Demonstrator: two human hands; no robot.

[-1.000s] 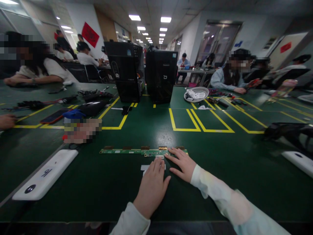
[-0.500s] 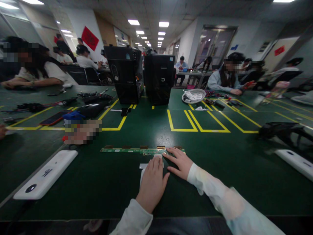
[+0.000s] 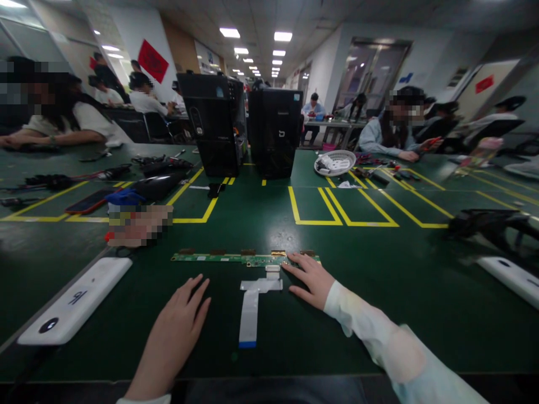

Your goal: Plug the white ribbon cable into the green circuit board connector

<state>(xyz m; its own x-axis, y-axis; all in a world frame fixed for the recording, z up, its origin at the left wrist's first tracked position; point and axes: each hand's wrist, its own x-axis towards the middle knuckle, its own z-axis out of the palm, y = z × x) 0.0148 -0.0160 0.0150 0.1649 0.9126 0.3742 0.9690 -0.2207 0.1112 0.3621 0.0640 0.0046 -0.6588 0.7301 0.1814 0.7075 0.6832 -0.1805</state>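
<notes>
A long, narrow green circuit board (image 3: 227, 258) lies crosswise on the green table. From a white connector (image 3: 273, 269) on its near edge runs a white flat ribbon cable (image 3: 249, 314), bent sideways and then toward me, with a blue tip. The fingertips of my right hand (image 3: 309, 279) rest on the right end of the board, fingers spread. To the left of the cable, my left hand (image 3: 177, 320) lies over the table with its fingers stretched out, holding nothing and apart from both board and cable.
White power banks (image 3: 78, 300) lie at left and at right (image 3: 511, 280). Two black computer towers (image 3: 275, 134) stand beyond the board. A white basket (image 3: 334, 163) holds small parts. Yellow tape (image 3: 318, 223) marks the table. Other people (image 3: 396, 123) sit at the far tables.
My left hand has moved off the connector and cable, going left and toward me, so the whole ribbon cable now shows. My right hand stays on the board.
</notes>
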